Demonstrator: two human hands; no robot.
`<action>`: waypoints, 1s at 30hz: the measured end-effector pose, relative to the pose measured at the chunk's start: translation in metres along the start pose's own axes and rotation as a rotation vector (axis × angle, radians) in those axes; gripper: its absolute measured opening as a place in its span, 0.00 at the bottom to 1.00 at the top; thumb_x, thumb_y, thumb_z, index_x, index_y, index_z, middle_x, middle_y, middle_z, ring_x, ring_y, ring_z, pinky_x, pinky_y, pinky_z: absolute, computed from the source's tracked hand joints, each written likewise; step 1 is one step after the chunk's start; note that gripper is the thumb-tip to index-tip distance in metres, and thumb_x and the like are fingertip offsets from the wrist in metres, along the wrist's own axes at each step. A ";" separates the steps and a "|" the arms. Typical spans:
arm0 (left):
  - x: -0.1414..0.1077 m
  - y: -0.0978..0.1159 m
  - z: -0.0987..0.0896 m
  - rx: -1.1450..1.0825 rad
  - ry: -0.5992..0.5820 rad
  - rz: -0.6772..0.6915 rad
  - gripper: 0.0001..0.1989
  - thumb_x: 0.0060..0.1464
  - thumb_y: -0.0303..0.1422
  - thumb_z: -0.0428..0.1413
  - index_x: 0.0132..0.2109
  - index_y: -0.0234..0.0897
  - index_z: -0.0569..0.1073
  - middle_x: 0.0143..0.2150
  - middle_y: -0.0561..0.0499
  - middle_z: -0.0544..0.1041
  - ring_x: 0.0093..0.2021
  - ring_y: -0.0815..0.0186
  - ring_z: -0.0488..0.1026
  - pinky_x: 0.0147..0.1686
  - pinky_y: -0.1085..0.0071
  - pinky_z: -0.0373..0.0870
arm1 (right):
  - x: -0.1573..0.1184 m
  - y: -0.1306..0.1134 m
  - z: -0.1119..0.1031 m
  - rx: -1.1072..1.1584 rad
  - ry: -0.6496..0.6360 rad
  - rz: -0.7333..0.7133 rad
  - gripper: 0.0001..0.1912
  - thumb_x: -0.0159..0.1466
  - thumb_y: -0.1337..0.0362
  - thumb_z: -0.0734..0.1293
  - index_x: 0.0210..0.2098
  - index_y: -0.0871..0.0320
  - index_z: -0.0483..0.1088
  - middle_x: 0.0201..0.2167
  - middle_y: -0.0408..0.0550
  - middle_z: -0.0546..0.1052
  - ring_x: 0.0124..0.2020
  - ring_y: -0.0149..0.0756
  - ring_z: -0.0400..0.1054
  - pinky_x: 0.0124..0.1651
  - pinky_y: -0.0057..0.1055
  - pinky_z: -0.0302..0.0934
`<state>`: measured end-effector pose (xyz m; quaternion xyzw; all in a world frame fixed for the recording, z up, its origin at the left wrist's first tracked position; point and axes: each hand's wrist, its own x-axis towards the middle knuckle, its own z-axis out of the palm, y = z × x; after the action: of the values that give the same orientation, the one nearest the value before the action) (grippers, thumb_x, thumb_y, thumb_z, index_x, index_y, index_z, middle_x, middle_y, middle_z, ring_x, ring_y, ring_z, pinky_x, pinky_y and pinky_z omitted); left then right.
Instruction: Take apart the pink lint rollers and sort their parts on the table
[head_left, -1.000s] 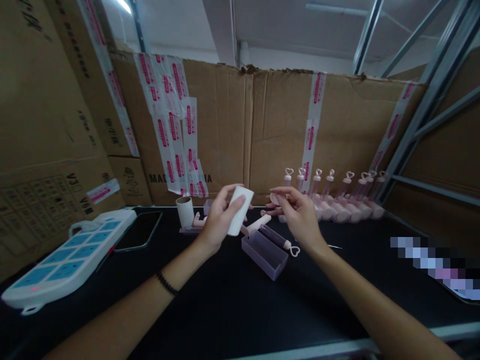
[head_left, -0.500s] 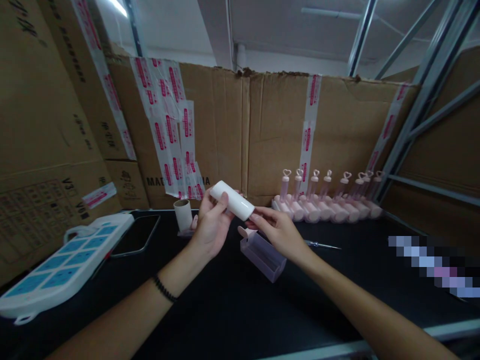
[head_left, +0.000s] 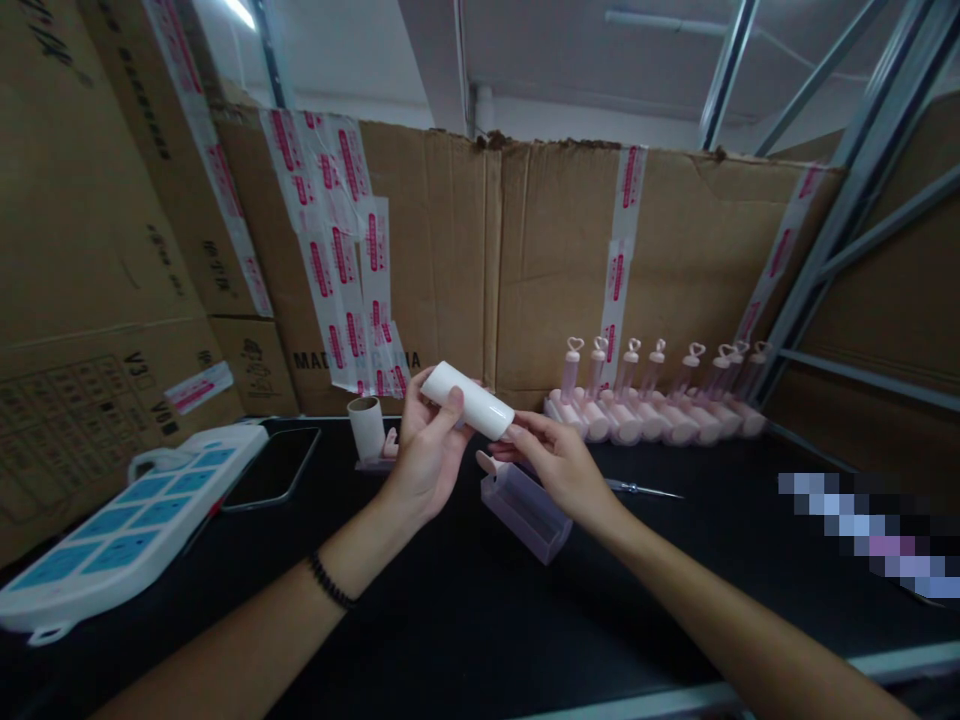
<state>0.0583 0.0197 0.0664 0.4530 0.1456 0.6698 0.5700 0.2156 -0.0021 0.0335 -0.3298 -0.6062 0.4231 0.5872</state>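
Note:
My left hand (head_left: 429, 455) grips a white paper roll (head_left: 468, 400) and holds it slanted above the black table (head_left: 480, 610). The fingertips of my right hand (head_left: 559, 465) touch the roll's lower right end. Just below both hands lies a clear purple plastic case (head_left: 525, 510) with a pink piece at its near end. A bare cardboard tube (head_left: 367, 428) stands upright to the left of my left hand.
A row of several pink heart-topped rollers (head_left: 656, 405) leans against the cardboard wall (head_left: 555, 260). A thin metal tool (head_left: 645, 490) lies right of the case. At left are a white and blue power strip (head_left: 127, 525) and a dark phone (head_left: 274, 465). Metal shelving (head_left: 847, 230) rises at right.
My left hand turned the white roll from upright to slanted and raised it a little. My right hand left the pink pieces on the table and came to the roll's end.

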 end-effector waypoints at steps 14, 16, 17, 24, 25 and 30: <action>0.000 -0.011 -0.002 0.007 -0.029 0.059 0.20 0.56 0.34 0.67 0.49 0.43 0.65 0.49 0.49 0.77 0.53 0.60 0.76 0.53 0.59 0.75 | -0.003 0.003 -0.004 -0.297 -0.002 -0.148 0.18 0.72 0.55 0.60 0.55 0.57 0.71 0.42 0.50 0.80 0.42 0.40 0.76 0.48 0.35 0.69; 0.001 -0.011 -0.003 0.015 -0.026 0.058 0.19 0.56 0.35 0.66 0.48 0.43 0.65 0.49 0.49 0.77 0.53 0.60 0.76 0.54 0.59 0.75 | -0.005 -0.002 -0.002 -0.349 0.008 -0.172 0.17 0.72 0.57 0.59 0.53 0.57 0.72 0.42 0.49 0.80 0.42 0.40 0.75 0.49 0.35 0.69; 0.002 -0.011 -0.004 0.022 -0.027 0.058 0.18 0.57 0.35 0.66 0.48 0.43 0.65 0.50 0.49 0.77 0.53 0.60 0.76 0.54 0.59 0.74 | -0.006 -0.004 -0.001 -0.357 0.014 -0.172 0.17 0.72 0.59 0.58 0.52 0.57 0.73 0.42 0.49 0.80 0.42 0.40 0.75 0.48 0.35 0.69; 0.003 -0.014 -0.006 0.080 -0.027 0.077 0.22 0.56 0.36 0.67 0.51 0.44 0.63 0.49 0.49 0.78 0.52 0.61 0.77 0.53 0.59 0.75 | -0.003 0.003 0.003 -0.142 0.051 -0.043 0.20 0.70 0.52 0.62 0.51 0.59 0.74 0.41 0.51 0.81 0.40 0.41 0.78 0.45 0.36 0.72; 0.003 -0.014 -0.006 0.083 -0.027 0.074 0.22 0.56 0.36 0.67 0.50 0.44 0.63 0.49 0.49 0.78 0.52 0.61 0.77 0.53 0.59 0.75 | -0.001 0.005 0.003 -0.123 0.046 -0.033 0.21 0.69 0.50 0.64 0.50 0.59 0.74 0.41 0.52 0.81 0.40 0.41 0.78 0.45 0.36 0.72; 0.002 -0.009 -0.006 0.052 -0.003 0.033 0.23 0.54 0.36 0.68 0.50 0.43 0.64 0.48 0.48 0.78 0.51 0.60 0.77 0.49 0.61 0.77 | 0.001 0.006 0.004 0.008 0.038 -0.003 0.20 0.66 0.50 0.68 0.48 0.60 0.74 0.40 0.51 0.81 0.38 0.41 0.79 0.47 0.38 0.73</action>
<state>0.0596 0.0265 0.0576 0.4711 0.1545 0.6743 0.5472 0.2107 0.0013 0.0286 -0.3343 -0.5937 0.4185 0.6005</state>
